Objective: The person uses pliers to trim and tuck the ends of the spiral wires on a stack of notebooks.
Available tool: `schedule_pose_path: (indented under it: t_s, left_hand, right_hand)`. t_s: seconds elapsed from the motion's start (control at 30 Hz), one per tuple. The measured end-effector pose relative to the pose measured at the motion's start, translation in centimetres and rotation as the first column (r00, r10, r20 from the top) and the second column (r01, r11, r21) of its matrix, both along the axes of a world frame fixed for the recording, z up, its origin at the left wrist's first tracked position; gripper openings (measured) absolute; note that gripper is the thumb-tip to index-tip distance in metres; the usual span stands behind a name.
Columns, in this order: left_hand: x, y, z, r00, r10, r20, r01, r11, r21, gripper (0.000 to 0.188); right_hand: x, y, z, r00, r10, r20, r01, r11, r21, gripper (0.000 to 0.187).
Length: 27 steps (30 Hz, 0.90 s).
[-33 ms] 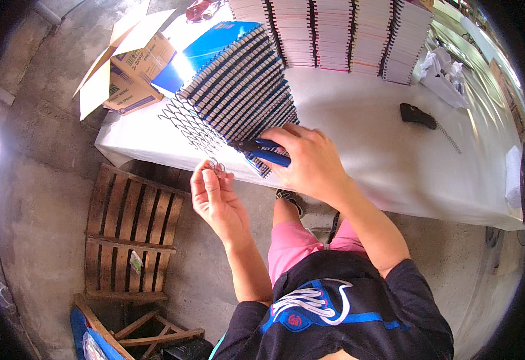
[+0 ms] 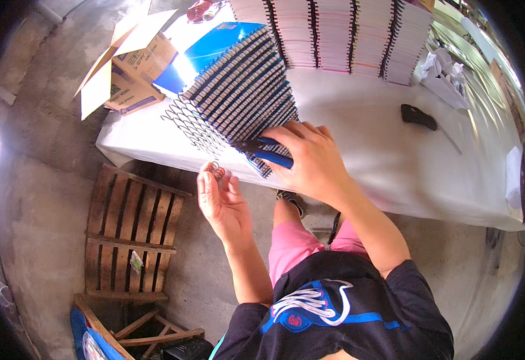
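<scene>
On the white-covered table stands a tall stack of spiral-bound notebooks [image 2: 241,90] with a blue cover on top. Loose wire coil ends [image 2: 191,129] stick out from the stack's near left side. My right hand [image 2: 313,159] is closed round blue-handled pliers [image 2: 275,157], whose dark jaws are at the lower corner of the stack. Whether the jaws grip a coil is too small to tell. Just off the table's front edge, my left hand [image 2: 223,207] pinches several short coil pieces [image 2: 215,170] between thumb and fingers.
More bound books [image 2: 334,36] stand in a row at the back. An open cardboard box [image 2: 131,78] is at the left. To the right lie a black-handled tool [image 2: 418,117] and a white box with crumpled paper [image 2: 445,78]. A wooden pallet [image 2: 131,234] is on the floor.
My left hand has shifted slightly to the right with the coil pieces. My right hand and the pliers have barely moved.
</scene>
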<state>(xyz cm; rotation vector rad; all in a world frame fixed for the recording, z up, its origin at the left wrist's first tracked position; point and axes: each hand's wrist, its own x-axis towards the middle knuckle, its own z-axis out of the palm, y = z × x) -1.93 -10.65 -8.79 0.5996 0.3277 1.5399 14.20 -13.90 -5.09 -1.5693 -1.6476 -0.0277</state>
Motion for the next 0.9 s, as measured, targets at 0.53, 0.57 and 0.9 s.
schedule_pose_path:
  t_s: [0.53, 0.57, 0.9]
  left_hand:
    - [1.2, 2.8, 2.5, 0.87, 0.136, -0.474, -0.02, 0.97, 0.241, 0.038]
    - [1.3, 2.9, 2.5, 0.791, 0.229, -0.568, -0.047, 0.947, 0.316, 0.038]
    - [2.5, 2.7, 3.3, 0.606, 0.516, -0.606, -0.228, 0.842, 0.489, 0.027]
  right_hand:
    - [-0.6, -0.6, 1.6, 0.983, -0.113, 0.146, 0.097, 0.989, 0.113, 0.049]
    - [-0.6, -0.7, 1.7, 0.979, -0.117, 0.165, 0.1, 0.989, 0.107, 0.049]
    - [-0.4, -0.4, 1.3, 0.975, -0.084, 0.207, 0.065, 0.993, 0.096, 0.048]
